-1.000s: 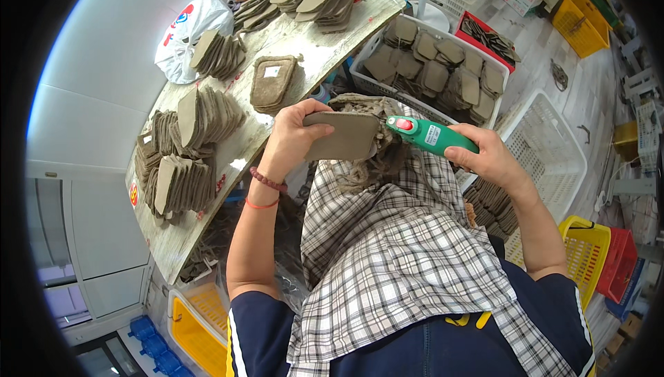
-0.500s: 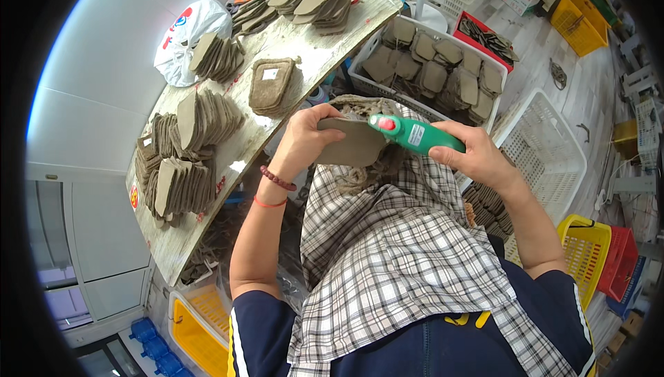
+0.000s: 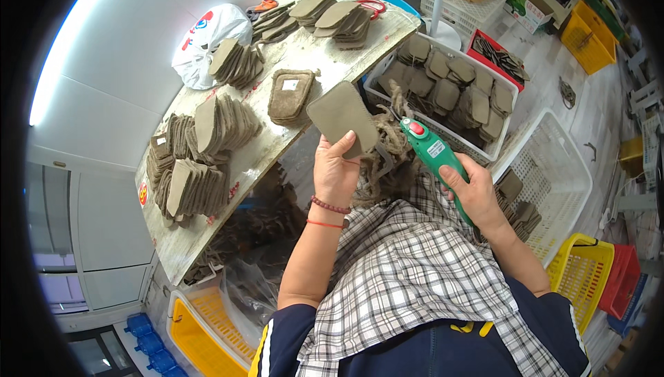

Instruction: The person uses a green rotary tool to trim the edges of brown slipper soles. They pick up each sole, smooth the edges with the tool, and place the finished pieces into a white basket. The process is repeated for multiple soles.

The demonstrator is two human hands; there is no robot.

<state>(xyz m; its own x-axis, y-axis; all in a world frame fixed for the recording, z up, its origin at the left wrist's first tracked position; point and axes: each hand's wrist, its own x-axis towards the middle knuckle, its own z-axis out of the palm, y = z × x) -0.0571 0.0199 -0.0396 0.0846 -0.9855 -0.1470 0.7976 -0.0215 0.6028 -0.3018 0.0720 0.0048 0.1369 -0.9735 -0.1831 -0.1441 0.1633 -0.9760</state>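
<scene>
My left hand (image 3: 337, 162) grips the lower edge of a flat grey-brown pad (image 3: 341, 115) with rounded corners, thumb on its face. The pad is raised and tilted above my lap. Its right edge lies close to a tangle of ragged fibrous strips (image 3: 391, 145). Wrapped in my right hand (image 3: 470, 190) is a green hand-held electric cutter (image 3: 430, 145) with a red button. Its narrow tip points up and left toward the strips, just right of the pad. Whether the tip touches the strips I cannot tell.
Stacks of similar pads (image 3: 225, 128) cover parts of the pale table (image 3: 173, 245) on the left. A white crate (image 3: 443, 124) full of pads stands ahead on the right. Another white basket (image 3: 553, 183) and a yellow basket (image 3: 581, 273) are to my right. A checked apron (image 3: 415, 259) covers my lap.
My left hand has turned the pad more upright, so its broad face shows. My right hand has lowered, and the cutter has swung from nearly level to steeply slanted, away from the pad. The view has shifted slightly.
</scene>
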